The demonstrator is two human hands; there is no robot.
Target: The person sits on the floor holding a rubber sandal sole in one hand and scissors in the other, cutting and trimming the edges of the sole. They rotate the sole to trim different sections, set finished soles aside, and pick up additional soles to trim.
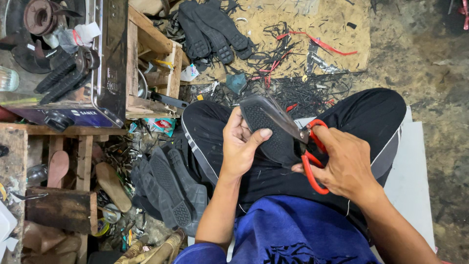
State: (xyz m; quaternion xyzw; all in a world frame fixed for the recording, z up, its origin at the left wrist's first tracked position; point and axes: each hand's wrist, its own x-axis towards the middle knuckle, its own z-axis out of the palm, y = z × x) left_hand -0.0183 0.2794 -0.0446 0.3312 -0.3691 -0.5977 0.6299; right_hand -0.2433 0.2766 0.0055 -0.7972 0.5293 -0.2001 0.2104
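Blue shirt cloth (293, 230) filled the bottom of the view, and both bare forearms came out of it over the person's black trousers (371, 115). Left hand (242, 144) was closed around a black rubber sole (266, 124), with the thumb pressed flat on the patterned tread and the fingers curled behind the edge. Right hand (344, 164) gripped red-handled scissors (305, 144), its fingers through the red loops. The dark blades lay along the right edge of the sole and touched it; I could not tell how far they were parted. The sole was held above the lap, between the two knees, with its tip pointing away from the person.

On the floor just left of the left knee lay a pile of soles (168, 188), dark and ribbed, overlapping each other. More black soles (212, 29) lay further away on a sheet of cardboard (337, 29), among thin black trimmings (303, 88) and a red strip (322, 44). A wooden crate (154, 54) stood at the left, beside a metal box (105, 83) with tools on top. The person sat on a white board (413, 176).
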